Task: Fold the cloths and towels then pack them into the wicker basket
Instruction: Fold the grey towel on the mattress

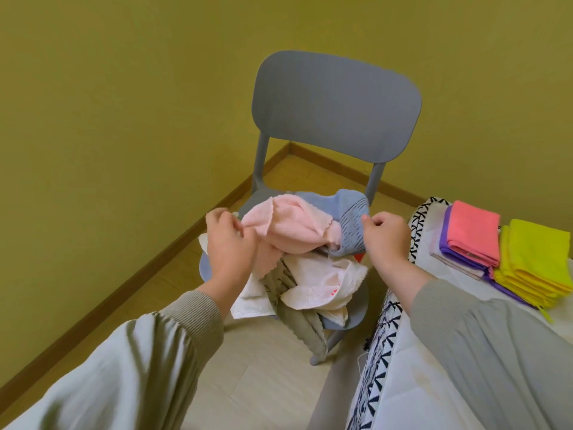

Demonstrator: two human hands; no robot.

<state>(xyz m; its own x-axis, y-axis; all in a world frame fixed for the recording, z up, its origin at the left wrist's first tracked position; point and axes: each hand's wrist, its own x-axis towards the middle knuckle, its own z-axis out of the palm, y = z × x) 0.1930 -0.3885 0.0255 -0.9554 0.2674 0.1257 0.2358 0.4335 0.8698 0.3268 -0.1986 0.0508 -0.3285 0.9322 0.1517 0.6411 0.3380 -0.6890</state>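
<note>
Olive-yellow walls meet in a corner above a wooden skirting board and a pale floor. In that corner stands a grey-blue plastic chair (336,107), its backrest towards the walls. Its seat carries a loose heap of unfolded cloths.

On top of the heap lies a pale pink terry towel (288,231). It is bunched, and its long axis runs across the seat from side to side. The left hand (229,243) pinches the towel's end at the left side of the seat, fingers curled on the fabric. The right hand (387,240) pinches a grey-blue ribbed cloth (350,212) at the right side of the seat, just beside the pink towel's other end. Under them lie crumpled white cloths (319,287) and an olive-grey cloth (307,327) that hangs over the seat's front edge.

Right of the chair is a white quilted surface with a black-and-white patterned border (403,373). On it sit folded pieces — a coral cloth (474,234) on a purple cloth (445,234), and a stack of yellow cloths (533,262) beyond them.
</note>
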